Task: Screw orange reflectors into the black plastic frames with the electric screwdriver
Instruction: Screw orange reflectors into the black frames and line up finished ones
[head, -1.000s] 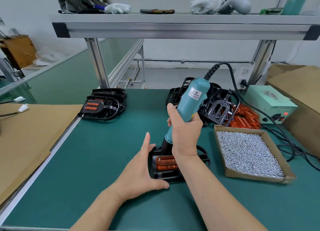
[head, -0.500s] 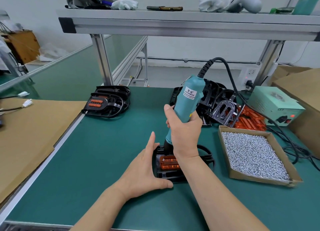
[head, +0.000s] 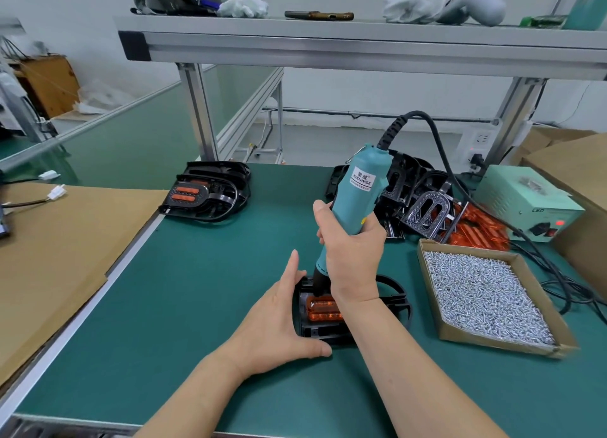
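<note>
On the green bench mat [head: 197, 289], close to the person, a black plastic frame [head: 391, 293] lies flat with an orange reflector [head: 323, 309] seated in it. The left hand [head: 279, 319] braces the frame's left side, fingers straight, thumb along its near edge. The right hand [head: 353, 253] is wrapped firmly round a teal electric screwdriver [head: 358, 191], held nearly upright, tip down at the reflector's far edge. Just to the right sits a cardboard tray [head: 492, 340] of silver screws [head: 483, 296]. Behind it, spare frames [head: 410, 181] and loose reflectors [head: 476, 234] are piled.
</note>
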`<state>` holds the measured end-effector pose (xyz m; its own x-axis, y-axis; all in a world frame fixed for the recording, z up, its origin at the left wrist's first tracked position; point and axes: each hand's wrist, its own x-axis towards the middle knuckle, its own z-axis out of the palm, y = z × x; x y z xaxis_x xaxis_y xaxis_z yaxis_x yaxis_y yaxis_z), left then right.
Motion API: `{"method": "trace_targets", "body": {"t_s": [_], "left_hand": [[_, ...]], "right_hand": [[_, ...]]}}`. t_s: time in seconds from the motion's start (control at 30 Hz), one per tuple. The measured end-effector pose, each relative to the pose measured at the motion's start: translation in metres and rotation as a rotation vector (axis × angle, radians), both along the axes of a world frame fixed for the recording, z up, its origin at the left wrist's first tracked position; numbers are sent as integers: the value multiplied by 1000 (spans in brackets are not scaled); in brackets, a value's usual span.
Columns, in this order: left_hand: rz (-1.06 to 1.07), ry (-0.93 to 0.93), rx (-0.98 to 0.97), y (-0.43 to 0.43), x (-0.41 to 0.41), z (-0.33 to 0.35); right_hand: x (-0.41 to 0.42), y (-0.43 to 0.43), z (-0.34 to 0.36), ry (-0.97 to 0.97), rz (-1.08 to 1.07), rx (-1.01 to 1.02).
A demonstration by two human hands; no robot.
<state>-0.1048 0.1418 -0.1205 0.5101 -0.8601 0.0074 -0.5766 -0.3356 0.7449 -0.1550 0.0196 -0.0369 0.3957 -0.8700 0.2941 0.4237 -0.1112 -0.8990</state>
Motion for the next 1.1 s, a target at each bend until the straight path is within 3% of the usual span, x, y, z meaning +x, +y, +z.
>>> {"method": "trace_targets", "body": {"t_s": [0.8, 1.1], "left_hand": [[-27, -2, -32, 0, 3, -2], [7, -22, 5, -1, 1, -2]], "right_hand": [[4, 4, -11, 31, 66, -23], [-17, 3, 1, -97, 33, -27]]}}
